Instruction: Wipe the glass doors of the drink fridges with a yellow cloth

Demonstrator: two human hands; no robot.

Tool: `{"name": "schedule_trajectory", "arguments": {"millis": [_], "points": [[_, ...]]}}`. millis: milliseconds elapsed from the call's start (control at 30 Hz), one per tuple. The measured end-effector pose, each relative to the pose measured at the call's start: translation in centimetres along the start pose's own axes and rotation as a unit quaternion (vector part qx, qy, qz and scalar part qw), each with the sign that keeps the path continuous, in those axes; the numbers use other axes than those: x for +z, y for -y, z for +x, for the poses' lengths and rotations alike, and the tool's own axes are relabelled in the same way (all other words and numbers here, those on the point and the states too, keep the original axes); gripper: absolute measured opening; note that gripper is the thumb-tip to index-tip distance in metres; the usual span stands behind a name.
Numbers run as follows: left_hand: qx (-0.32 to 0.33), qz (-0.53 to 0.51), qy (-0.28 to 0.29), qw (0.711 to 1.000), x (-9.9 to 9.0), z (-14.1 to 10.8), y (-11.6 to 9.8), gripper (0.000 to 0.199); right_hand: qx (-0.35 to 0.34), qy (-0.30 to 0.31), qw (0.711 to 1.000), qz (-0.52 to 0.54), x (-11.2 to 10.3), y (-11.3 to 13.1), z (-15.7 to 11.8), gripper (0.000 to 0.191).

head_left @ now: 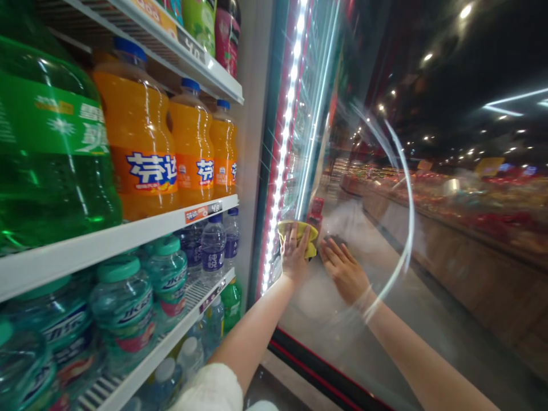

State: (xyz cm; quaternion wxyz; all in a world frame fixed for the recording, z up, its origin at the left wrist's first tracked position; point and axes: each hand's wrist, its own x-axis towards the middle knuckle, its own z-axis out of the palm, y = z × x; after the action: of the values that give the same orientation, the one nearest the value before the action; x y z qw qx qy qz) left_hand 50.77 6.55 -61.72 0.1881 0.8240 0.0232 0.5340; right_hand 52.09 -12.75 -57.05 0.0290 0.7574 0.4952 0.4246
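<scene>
One yellow cloth [311, 234] on one glass door [317, 319], under my left hand [294, 257], fingers apart, at its one o'clock. Right hand [346, 277]: flat, fingers straight, cloth's four o'clock. Three orange bottles [193, 142], ten o'clock.

The cloth [312, 234] is plain yellow, the sleeve [209, 391] off-white. A pale white arc [410, 211] marks the glass door [338, 342], whose lower frame [321, 374] is black lined with red; the light strip [282, 154] is dotted bright white. White shelf edges [128, 231] carry a price tag [214, 208] with white digits on dark grey. The big bottle [43, 194] is green, white characters on its brighter green label. Orange bottles [137, 120] wear blue caps, teal-lidded bottles [124, 308] pinkish patches, and clear bottles [213, 242] purple-blue labels.
</scene>
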Motion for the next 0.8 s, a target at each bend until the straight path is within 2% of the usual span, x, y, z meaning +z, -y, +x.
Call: {"name": "schedule_trajectory", "arguments": {"millis": [67, 133, 200, 300, 367, 433, 500, 600, 700, 800], "points": [[-0.004, -0.002, -0.01, 1.0, 0.0, 1.5, 0.3, 0.077, 0.004, -0.004, 1.0, -0.004, 0.3, -0.3, -0.4, 0.056], [-0.017, -0.004, -0.02, 1.0, 0.0, 1.1, 1.0, 0.079, 0.005, -0.004, 1.0, 0.001, 0.5, -0.3, -1.0, 0.058], [-0.036, -0.004, -0.025, 0.999, 0.2, -1.7, 1.9, 0.085, 0.002, 0.0, 1.0, 0.01, 0.6, -0.2, -2.0, 0.062], [-0.082, -0.012, -0.027, 0.996, 0.9, -7.7, 2.8, 0.099, 0.001, 0.008, 1.0, 0.01, 0.3, 0.0, -3.9, 0.064], [-0.108, -0.015, -0.029, 0.994, 1.4, -10.0, 2.9, 0.103, 0.002, 0.015, 1.0, -0.002, -0.3, -0.2, -5.1, 0.06], [-0.119, -0.017, -0.032, 0.992, 1.8, -9.7, 2.1, 0.105, 0.003, 0.023, 1.0, -0.013, -1.0, -0.8, -6.2, 0.056], [-0.104, -0.023, -0.028, 0.994, 2.3, -7.7, 0.5, 0.104, 0.009, 0.026, 0.999, -0.019, -1.7, -1.4, -7.0, 0.054], [-0.025, -0.034, 0.014, 0.999, 2.9, -5.3, -2.4, 0.096, 0.018, 0.025, 0.999, -0.023, -2.4, -1.8, -7.9, 0.055], [0.047, -0.037, 0.063, 0.996, 3.2, -6.7, -3.3, 0.076, 0.028, 0.029, 0.999, -0.032, -2.9, -1.4, -9.1, 0.053], [0.036, -0.037, 0.059, 0.997, 3.2, -9.6, -2.4, 0.069, 0.033, 0.031, 0.998, -0.038, -3.9, -1.5, -10.9, 0.051]]}}
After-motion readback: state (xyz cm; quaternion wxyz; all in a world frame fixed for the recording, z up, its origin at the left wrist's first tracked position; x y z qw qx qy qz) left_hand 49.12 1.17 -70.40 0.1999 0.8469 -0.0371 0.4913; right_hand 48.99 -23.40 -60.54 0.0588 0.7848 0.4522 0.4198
